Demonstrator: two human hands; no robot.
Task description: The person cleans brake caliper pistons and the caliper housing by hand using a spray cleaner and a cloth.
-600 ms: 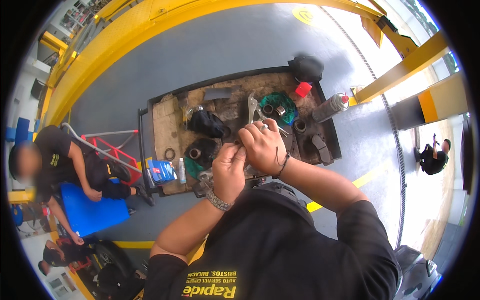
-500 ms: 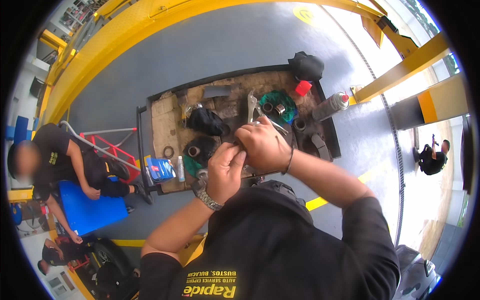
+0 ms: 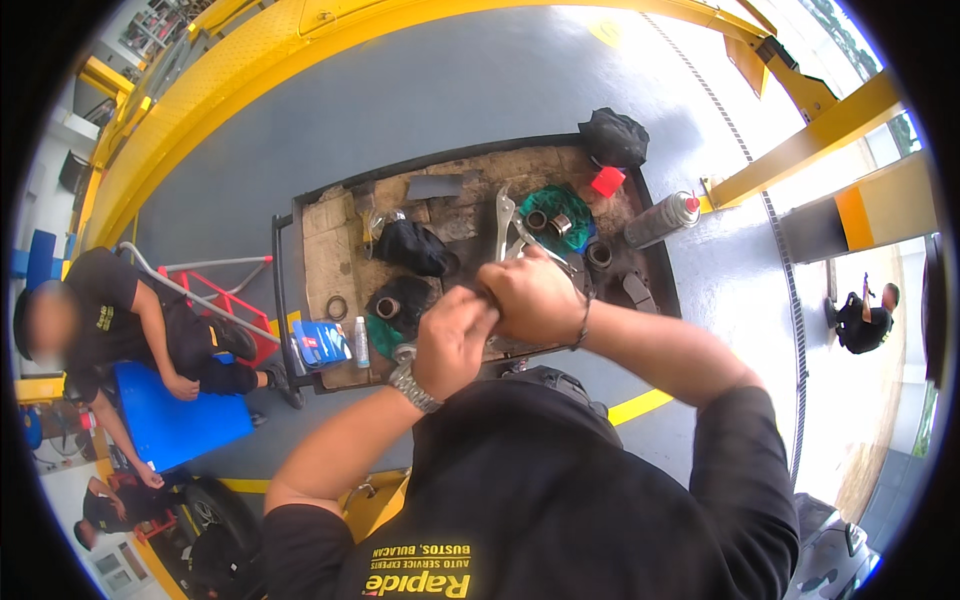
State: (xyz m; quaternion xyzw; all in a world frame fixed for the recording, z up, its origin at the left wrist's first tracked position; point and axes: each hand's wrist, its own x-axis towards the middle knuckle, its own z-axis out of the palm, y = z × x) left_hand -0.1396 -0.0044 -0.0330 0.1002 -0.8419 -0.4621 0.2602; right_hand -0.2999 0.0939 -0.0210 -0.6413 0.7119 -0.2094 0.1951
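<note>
My left hand [image 3: 452, 338] and my right hand [image 3: 535, 295] meet above the near side of a cardboard-covered cart top [image 3: 325, 228]. Both have their fingers curled around a small dark piece that is mostly hidden, so I cannot make out its kind. Just beyond my right hand lie locking pliers [image 3: 503, 212]. Past them a green plastic bag [image 3: 578, 233] carries a shiny metal cylinder [image 3: 559, 223] and a dark ring [image 3: 537, 219]. Left of my hands, another metal cylinder [image 3: 388, 308] stands on dark and green material, near a black cloth [image 3: 413, 247].
A spray can [image 3: 662, 221], red cap [image 3: 607, 181] and black bag [image 3: 613, 138] are at the cart's right, with a brake pad [image 3: 638, 292] nearer me. A blue packet [image 3: 324, 344] and small tube [image 3: 361, 342] occupy the left. A seated person [image 3: 150, 320] is beyond the handle.
My hands have shifted slightly toward me, staying together. My left fingers have turned and now cover more of the dark piece. The items on the cart have not moved.
</note>
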